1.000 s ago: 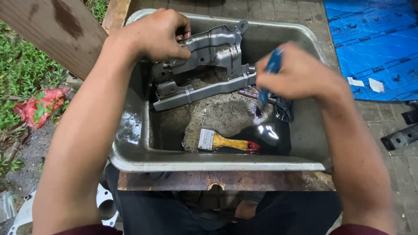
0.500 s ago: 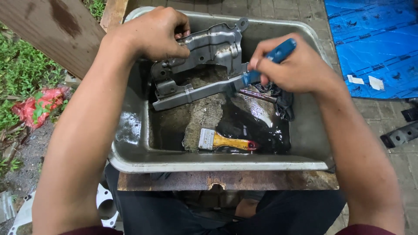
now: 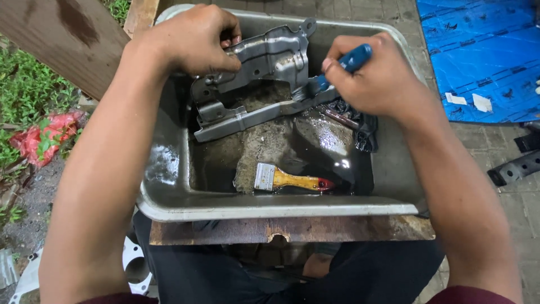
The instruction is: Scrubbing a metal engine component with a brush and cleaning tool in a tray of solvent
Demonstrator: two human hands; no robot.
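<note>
The right hand (image 3: 374,79) has come up out of the dark liquid at the basin's right side, where it was dipped a second ago, and now presses the blue-handled brush (image 3: 337,70) against the lower bar of the grey metal bracket (image 3: 264,73); the scrubbing looks to have moved from wetting the bristles to working the part itself. That hand is closed fully round the brush handle. The left hand (image 3: 191,39) has not shifted: it is curled tight over the bracket's upper left end, holding it tilted against the far wall of the grey basin (image 3: 169,180). The bracket sits in the basin's far half, its lower bar reaching down toward the murky pool. A second brush with a yellow handle (image 3: 292,180) lies loose in the liquid near the front wall, well apart from both hands. Something dark, perhaps a rag (image 3: 360,124), sits just under the right hand, though glare obscures it. The basin walls hem the hands closely; open room lies mainly toward the front.
</note>
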